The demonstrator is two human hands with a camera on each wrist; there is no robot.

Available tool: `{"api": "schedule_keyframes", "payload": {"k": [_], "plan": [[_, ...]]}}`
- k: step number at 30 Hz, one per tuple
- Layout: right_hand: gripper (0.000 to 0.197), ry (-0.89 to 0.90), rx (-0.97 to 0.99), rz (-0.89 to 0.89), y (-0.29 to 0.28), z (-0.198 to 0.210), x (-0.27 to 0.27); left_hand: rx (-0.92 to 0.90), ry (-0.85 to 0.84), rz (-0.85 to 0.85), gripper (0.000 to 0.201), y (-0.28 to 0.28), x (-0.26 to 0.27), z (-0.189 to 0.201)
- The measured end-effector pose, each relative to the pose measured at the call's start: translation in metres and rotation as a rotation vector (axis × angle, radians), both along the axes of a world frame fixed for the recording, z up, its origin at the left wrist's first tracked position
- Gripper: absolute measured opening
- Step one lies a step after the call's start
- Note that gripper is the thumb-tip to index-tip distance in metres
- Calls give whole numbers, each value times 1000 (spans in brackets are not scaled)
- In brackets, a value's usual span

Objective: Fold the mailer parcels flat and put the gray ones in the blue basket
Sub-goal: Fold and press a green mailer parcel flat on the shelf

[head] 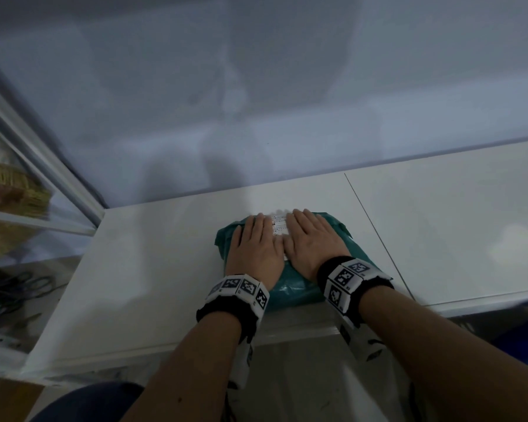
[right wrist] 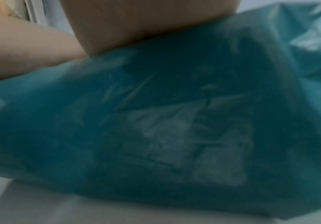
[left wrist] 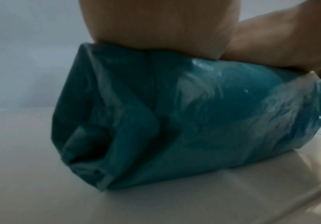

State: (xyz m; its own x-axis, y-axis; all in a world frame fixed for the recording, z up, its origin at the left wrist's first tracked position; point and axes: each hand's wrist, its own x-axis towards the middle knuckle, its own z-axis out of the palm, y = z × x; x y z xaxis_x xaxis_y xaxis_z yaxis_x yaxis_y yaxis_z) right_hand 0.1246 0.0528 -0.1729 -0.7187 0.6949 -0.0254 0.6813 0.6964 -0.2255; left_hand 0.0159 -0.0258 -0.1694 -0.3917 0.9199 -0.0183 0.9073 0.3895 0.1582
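A teal plastic mailer parcel (head: 296, 284) lies on the white table (head: 153, 269) near its front edge, with a white shipping label (head: 278, 224) on top. My left hand (head: 255, 242) and right hand (head: 313, 240) lie side by side, palms down with straight fingers, pressing the parcel flat. In the left wrist view the heel of my left hand (left wrist: 155, 25) bears on the folded, puffy parcel (left wrist: 174, 121). The right wrist view, blurred, has my right hand (right wrist: 146, 22) on the crinkled teal plastic (right wrist: 155, 128). No gray mailer shows.
A glass-fronted cabinet (head: 28, 184) stands at the left, with scissors (head: 19, 287) below it. A seam (head: 375, 236) crosses the table right of the parcel. Something blue (head: 518, 345) sits low at the right edge. A wall rises behind the table.
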Motion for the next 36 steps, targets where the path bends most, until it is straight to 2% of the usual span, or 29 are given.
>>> {"api": "schedule_keyframes", "payload": {"k": [7, 18, 25, 36], "plan": [[63, -52, 7, -21, 0, 1, 1, 20, -16, 54, 59, 2, -5, -4], [63, -52, 17, -45, 1, 1, 2, 13, -8, 114, 58, 2, -6, -1], [64, -27, 30, -119, 3, 0, 7, -1, -20, 164, 59, 0, -10, 0], [61, 74, -61, -191, 7, 2, 11, 75, -218, 280, 57, -1, -17, -1]]}}
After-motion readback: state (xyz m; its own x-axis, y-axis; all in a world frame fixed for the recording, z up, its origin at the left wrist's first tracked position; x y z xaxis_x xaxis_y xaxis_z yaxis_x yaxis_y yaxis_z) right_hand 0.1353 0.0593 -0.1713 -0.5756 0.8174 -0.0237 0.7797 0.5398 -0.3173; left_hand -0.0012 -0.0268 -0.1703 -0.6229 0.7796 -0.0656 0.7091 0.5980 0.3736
